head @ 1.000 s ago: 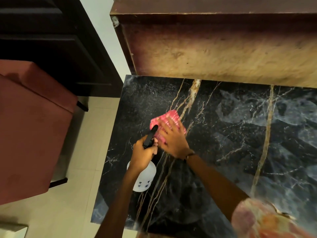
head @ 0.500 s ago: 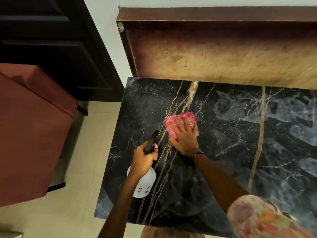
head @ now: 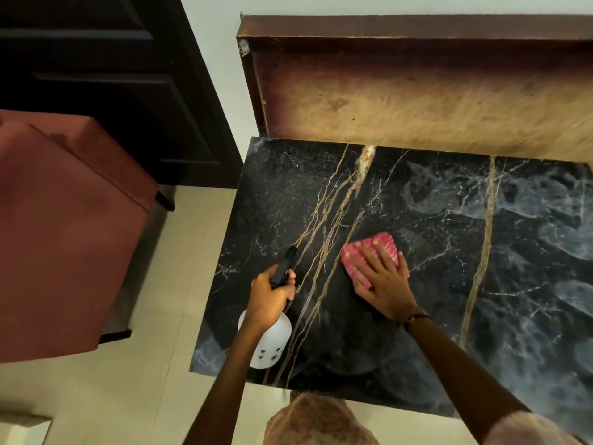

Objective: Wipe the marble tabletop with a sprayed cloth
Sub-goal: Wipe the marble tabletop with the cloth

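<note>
Marble tabletop [head: 433,252] gets wiped: the right hand [head: 382,277] presses flat, fingers spread, on the pink cloth [head: 372,248] near the gold veins. The left hand [head: 269,297] grips the spray bottle [head: 272,345]. Overlapping, even-pressure strokes toward the edges should work best.

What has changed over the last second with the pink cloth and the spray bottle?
The right hand, pressing flat on the pink cloth, slid it rightward across the marble tabletop, from the pale gold veins toward the middle. The left hand kept its grip on the spray bottle in much the same place. Nothing was let go.
</note>
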{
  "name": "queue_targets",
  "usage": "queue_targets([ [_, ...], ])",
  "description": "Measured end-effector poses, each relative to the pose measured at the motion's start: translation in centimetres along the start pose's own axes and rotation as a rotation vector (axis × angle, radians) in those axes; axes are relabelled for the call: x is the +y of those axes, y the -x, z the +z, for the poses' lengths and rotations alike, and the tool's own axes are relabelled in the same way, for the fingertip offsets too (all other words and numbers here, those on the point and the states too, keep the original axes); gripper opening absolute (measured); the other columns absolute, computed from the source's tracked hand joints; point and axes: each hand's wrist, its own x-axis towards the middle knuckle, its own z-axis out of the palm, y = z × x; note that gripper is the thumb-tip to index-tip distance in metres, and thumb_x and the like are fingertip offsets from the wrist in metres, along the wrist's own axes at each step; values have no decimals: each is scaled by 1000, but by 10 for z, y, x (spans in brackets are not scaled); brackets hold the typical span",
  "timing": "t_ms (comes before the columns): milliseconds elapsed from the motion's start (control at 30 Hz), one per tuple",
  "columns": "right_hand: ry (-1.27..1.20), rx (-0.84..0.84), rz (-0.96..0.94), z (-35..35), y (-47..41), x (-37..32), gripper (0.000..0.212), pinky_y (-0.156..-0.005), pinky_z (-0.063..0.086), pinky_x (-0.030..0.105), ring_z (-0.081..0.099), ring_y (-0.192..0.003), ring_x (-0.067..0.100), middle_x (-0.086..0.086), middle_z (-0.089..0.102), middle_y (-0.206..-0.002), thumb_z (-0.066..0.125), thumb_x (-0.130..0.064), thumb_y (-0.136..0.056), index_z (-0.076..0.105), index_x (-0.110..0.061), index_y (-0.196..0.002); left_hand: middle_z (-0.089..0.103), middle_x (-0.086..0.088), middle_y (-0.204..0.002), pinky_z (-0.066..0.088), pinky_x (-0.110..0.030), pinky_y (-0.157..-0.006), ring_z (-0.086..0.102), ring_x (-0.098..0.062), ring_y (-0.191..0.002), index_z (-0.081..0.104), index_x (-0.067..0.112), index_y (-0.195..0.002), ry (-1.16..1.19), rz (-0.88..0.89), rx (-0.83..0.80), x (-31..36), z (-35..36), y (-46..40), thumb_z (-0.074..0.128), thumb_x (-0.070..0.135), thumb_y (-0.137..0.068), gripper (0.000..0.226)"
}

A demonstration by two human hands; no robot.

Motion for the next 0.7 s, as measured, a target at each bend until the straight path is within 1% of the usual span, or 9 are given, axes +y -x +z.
queue_targets([
  [33,-5,4,69,-1,-12,-9,66,-110,4,71,8,-147,28,-1,20,-159,25,-63,-87,24,-36,-148,58,-5,-70,37,-10,-40,48,0,-40,63,13,-79,-2,0,4,-2,-1,4,52,-15,-75,30],
  [100,-10,20,152,2,-33,-36,65,-109,-2,67,6,-147,29,-3,12,-159,32,-62,-90,22,-36,-148,58,-5,-70,37,-11,-40,49,0,-40,63,12,-79,1,5,6,-6,-2,11,52,-16,-74,30],
  [167,-41,24,120,7,-42,-67,65,-108,-2,68,9,-147,31,0,15,-159,45,-57,-90,26,-35,-148,58,-5,-71,36,-12,-40,48,-1,-40,63,12,-78,-2,14,13,-11,-4,17,52,-16,-73,31],
  [300,-25,-16,-174,24,-3,-114,61,-105,17,75,25,-143,33,3,36,-153,38,-57,-88,39,-32,-144,55,-11,-70,33,-17,-40,42,-6,-42,62,9,-78,-20,16,26,-20,-12,27,52,-15,-71,27],
  [367,17,-39,-317,34,33,-113,59,-108,15,73,27,-142,31,-1,38,-152,36,-57,-88,37,-36,-143,54,-13,-69,32,-18,-39,40,-7,-41,61,7,-79,-18,21,20,-24,-13,31,51,-16,-71,26],
  [467,98,-7,-419,39,73,-77,60,-109,11,63,20,-144,27,-5,30,-154,37,-59,-89,28,-42,-145,58,-8,-71,35,-14,-41,44,-3,-41,63,10,-79,-27,16,22,-29,-15,35,53,-15,-71,29],
  [533,127,-4,-379,32,80,-48,62,-109,13,62,17,-144,26,-3,29,-154,41,-58,-86,30,-41,-145,59,-7,-73,37,-14,-43,47,-3,-43,64,12,-80,-34,0,15,-32,-16,37,54,-13,-74,28],
  [600,85,-33,-228,22,69,-35,63,-109,16,65,11,-145,25,-1,32,-155,43,-57,-85,32,-39,-144,59,-6,-73,38,-14,-46,48,-4,-46,65,15,-79,-37,-7,9,-35,-16,39,54,-11,-76,28],
  [700,-1,-37,6,12,38,-58,62,-108,16,72,16,-146,29,0,28,-156,38,-58,-87,34,-35,-145,60,-6,-72,38,-18,-50,49,-4,-46,65,15,-79,-36,-2,24,-38,-16,44,54,-11,-76,29],
])
